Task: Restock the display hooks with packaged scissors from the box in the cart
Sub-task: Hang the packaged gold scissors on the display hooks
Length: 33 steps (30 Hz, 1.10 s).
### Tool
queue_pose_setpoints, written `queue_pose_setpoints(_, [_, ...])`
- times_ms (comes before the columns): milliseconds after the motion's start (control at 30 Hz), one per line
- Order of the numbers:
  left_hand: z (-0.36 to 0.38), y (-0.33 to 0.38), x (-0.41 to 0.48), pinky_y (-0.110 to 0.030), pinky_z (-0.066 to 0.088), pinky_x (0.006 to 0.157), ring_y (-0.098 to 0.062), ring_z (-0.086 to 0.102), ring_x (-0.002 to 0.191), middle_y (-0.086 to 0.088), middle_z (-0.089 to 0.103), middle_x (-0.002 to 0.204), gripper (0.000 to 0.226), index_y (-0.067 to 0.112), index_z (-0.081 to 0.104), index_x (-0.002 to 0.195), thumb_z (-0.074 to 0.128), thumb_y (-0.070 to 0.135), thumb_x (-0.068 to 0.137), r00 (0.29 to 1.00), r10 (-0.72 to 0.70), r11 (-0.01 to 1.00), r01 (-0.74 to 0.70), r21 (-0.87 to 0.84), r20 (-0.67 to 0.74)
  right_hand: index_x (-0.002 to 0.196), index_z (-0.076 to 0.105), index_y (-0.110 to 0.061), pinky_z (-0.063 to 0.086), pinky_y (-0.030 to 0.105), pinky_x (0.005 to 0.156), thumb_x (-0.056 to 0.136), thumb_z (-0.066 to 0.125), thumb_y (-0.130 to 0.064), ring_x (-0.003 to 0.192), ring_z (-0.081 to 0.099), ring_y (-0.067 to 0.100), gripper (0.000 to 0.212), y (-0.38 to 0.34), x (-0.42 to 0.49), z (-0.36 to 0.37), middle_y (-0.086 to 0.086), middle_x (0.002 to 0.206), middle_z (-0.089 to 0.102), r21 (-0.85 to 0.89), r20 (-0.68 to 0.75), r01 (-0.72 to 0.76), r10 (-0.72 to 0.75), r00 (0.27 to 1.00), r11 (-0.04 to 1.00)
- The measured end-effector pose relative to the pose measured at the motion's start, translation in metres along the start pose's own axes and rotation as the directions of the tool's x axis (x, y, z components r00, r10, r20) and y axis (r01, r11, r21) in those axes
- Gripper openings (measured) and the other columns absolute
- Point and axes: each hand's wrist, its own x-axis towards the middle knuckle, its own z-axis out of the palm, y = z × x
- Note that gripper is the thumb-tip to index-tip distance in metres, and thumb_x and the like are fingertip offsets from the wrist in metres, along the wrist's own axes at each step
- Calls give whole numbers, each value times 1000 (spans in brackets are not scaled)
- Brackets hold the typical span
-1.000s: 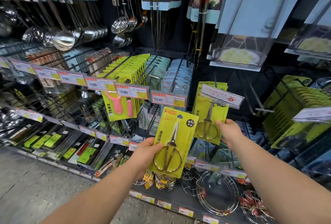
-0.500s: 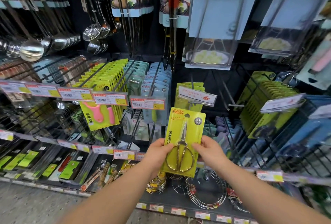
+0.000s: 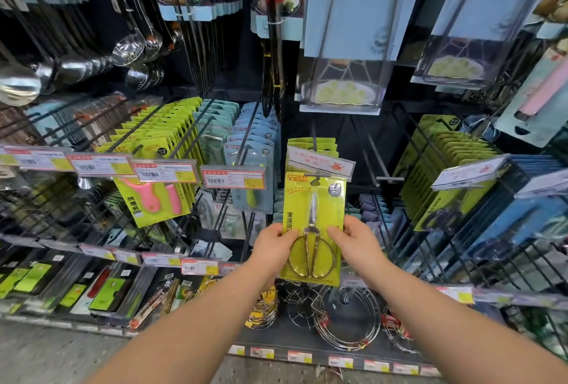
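Retail pegboard wall of kitchen utensils: the scissors pack (image 3: 313, 217) is held upright with its hang hole at the tip of the display hook (image 3: 318, 174), just under the price tag (image 3: 321, 164). Both the left hand (image 3: 272, 245) and the right hand (image 3: 358, 243) pinch a lower side edge of the card, thumbs in front. A few matching packs (image 3: 312, 144) hang behind; this one appears not yet slid home, and cart and box are out of view.

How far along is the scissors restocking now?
Done: a few yellow-green scissors cards hang at the back of the black wire hook. In hand: left hand and right hand hold another card, its hole at the hook tip. Left: slide it on; the box is out of view.
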Motion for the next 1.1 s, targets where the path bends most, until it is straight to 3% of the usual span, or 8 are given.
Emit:
queue_pose_setpoints(167, [4,3,5,-51,57,81,-27,66,81,-18,70,93,15,11,63,90,55,23,95,1000,2,1000,-3,-27,-4,84,58,-17,39,28,61,93,53,-17,65,47,14,10,3,8,-2,-1,72,53,67,-4,27,-27,1000,997])
queue_pose_setpoints(333, [7,7,13,-52,57,81,-33,69,90,-17,71,96,13,12,64,91,56,22,94,999,6,1000,-6,0,-37,84,58,-9,36,29,59,93,52,-17,64,43,14,13,5,24,-3,1,71,49,4,17,26,-26,1000,1000])
queue_pose_setpoints(467, [7,16,25,-31,54,65,-16,60,68,-7,65,86,12,22,54,82,58,19,93,994,67,992,-56,115,-89,69,44,-20,29,22,51,94,52,-17,61,40,12,26,1,41,-3,-4,65,42,-77,45,25,-22,999,997])
queue_pose_setpoints(600, [6,25,41,-31,44,69,-25,56,78,-10,60,86,21,3,58,94,57,24,93,992,83,957,-52,286,-98,75,46,-17,32,29,58,94,51,-25,75,48,19,22,3,63,-4,-1,73,50,-176,45,-38,46,998,984])
queue_pose_setpoints(733, [6,32,53,-27,40,69,-24,54,82,-11,58,90,16,8,54,93,51,24,96,994,70,900,-26,434,-85,66,40,-20,33,28,65,94,51,-29,79,49,23,31,2,77,-4,6,82,52,-218,30,-109,118,993,970])
queue_pose_setpoints(833, [6,36,62,-33,46,79,-31,60,97,-17,63,105,27,4,60,105,50,27,96,992,73,870,-15,492,-99,87,56,-13,41,32,77,94,51,-34,92,54,27,23,1,88,-3,11,100,58,-246,47,-135,151,987,960])
queue_pose_setpoints(933, [8,39,66,-33,46,85,-29,59,104,-15,62,115,33,6,59,117,47,30,97,993,61,873,-4,487,-100,124,54,-9,42,35,95,94,49,-38,115,53,30,42,-1,91,-4,11,126,56,-274,44,-164,182,982,948])
queue_pose_setpoints(1100, [3,38,61,-34,43,95,-29,54,117,-13,54,135,51,11,42,140,48,36,97,991,81,866,-16,500,-108,134,44,-13,43,34,97,95,49,-33,118,53,28,44,-3,80,-11,10,134,52,-303,45,-117,136,990,946])
